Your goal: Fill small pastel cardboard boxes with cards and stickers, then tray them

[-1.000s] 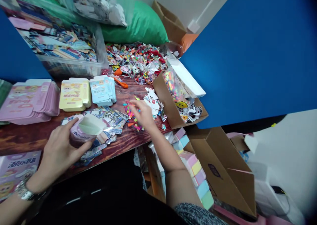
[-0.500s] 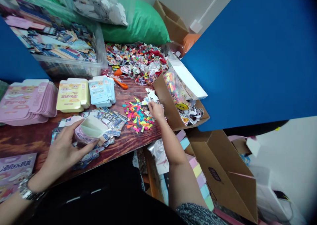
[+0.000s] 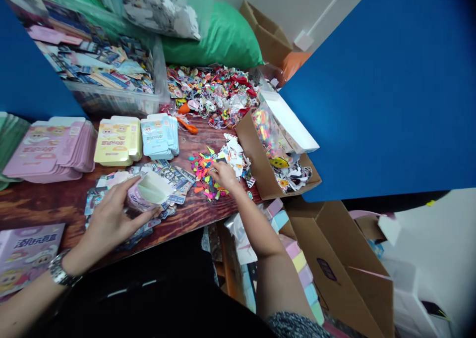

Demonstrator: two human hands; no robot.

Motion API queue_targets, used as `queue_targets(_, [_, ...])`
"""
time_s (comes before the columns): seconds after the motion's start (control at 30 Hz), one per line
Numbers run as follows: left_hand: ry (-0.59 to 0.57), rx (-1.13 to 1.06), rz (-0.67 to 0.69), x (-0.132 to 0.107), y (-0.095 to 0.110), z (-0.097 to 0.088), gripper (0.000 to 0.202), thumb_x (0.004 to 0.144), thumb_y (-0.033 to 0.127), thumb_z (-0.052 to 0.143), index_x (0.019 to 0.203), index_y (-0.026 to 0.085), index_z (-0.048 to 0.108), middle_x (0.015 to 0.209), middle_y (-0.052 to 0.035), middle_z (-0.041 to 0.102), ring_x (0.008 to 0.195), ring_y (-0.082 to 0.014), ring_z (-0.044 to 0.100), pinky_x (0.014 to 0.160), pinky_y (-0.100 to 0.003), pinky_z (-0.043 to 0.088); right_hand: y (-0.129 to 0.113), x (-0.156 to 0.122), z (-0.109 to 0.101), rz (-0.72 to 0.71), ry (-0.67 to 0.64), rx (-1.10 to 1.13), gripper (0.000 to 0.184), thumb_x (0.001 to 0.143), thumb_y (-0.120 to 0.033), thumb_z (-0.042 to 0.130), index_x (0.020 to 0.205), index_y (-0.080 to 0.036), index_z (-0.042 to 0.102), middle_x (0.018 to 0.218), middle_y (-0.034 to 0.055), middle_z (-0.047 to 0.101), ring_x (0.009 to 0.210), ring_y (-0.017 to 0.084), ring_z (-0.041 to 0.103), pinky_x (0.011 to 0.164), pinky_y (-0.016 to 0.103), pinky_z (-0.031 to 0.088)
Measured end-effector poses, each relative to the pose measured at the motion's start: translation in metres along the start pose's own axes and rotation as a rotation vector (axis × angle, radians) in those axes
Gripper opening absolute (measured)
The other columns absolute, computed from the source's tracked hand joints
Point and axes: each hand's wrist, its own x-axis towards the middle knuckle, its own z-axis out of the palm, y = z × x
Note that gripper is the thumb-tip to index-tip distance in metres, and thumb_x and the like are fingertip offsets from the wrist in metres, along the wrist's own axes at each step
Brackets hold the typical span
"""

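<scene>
My left hand (image 3: pixel 113 221) grips a small purple paper box (image 3: pixel 138 199) between thumb and fingers. The box's top is open towards me, showing a pale inside. Beneath it, printed cards (image 3: pixel 182 182) lie spread on the wooden table (image 3: pixel 193 214). Over on the right, my right hand (image 3: pixel 225 176) reaches down into a heap of small bright plastic pieces (image 3: pixel 201 165), its fingers drawn together. Whatever is between those fingertips is too small or hidden to make out. Beside that hand lies a pile of small white printed cutouts (image 3: pixel 235 154).
Stacks of flat pink (image 3: pixel 48 149), yellow (image 3: pixel 117 142) and blue cartons (image 3: pixel 158 135) line the left. Behind stand a clear bin of cards (image 3: pixel 122 100) and a heap of small trinkets (image 3: pixel 211 90). A cardboard box (image 3: pixel 256 159) and blue panel (image 3: pixel 372 105) bound the right.
My right hand has shifted left from the white cutouts onto the bright plastic pieces. My left hand keeps hold of the paper box. The whole view has slid slightly.
</scene>
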Motion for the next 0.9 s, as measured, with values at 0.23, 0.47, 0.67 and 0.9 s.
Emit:
queue_targets(0.23, [0.018, 0.005, -0.032, 0.003, -0.003, 0.008, 0.075, 0.086, 0.059, 0.068, 0.145, 0.019, 0.049, 0.125, -0.0157, 0.067, 0.113, -0.0333, 0.067, 0.096, -0.045, 0.055, -0.020, -0.017, -0.039, -0.160, 0.087, 0.282, 0.026, 0.099, -0.041, 0.060, 0.101, -0.018, 0.071, 0.078, -0.0020, 0.063, 0.070, 0.012, 0.053, 0.067, 0.022, 0.039])
queue_targets(0.47, [-0.001, 0.007, -0.037, 0.004, -0.001, 0.014, 0.076, 0.083, 0.045, 0.071, 0.148, 0.017, 0.045, 0.130, -0.0159, 0.065, 0.116, -0.0328, 0.065, 0.098, -0.044, 0.054, -0.103, -0.045, -0.053, -0.466, 0.085, 0.575, 0.025, 0.097, -0.044, 0.067, 0.098, -0.020, 0.072, 0.071, -0.0040, 0.065, 0.061, 0.010, 0.054, 0.059, 0.021, 0.038])
queue_targets(0.67, [0.003, -0.003, -0.030, -0.002, 0.003, 0.014, 0.076, 0.085, 0.046, 0.068, 0.151, 0.019, 0.040, 0.133, -0.0161, 0.063, 0.122, -0.0330, 0.062, 0.104, -0.048, 0.051, -0.143, -0.052, -0.036, -0.573, 0.162, 0.045, 0.016, 0.103, -0.033, 0.062, 0.108, -0.021, 0.071, 0.104, 0.0049, 0.076, 0.094, 0.016, 0.070, 0.082, 0.025, 0.050])
queue_targets(0.9, [0.025, -0.029, -0.058, -0.004, 0.006, 0.012, 0.074, 0.086, 0.045, 0.068, 0.150, 0.018, 0.041, 0.133, -0.0166, 0.063, 0.123, -0.0316, 0.063, 0.105, -0.047, 0.051, -0.146, -0.058, -0.020, -0.647, 0.339, 0.131, 0.022, 0.106, -0.029, 0.054, 0.114, -0.016, 0.070, 0.109, 0.0097, 0.070, 0.105, 0.016, 0.065, 0.092, 0.025, 0.053])
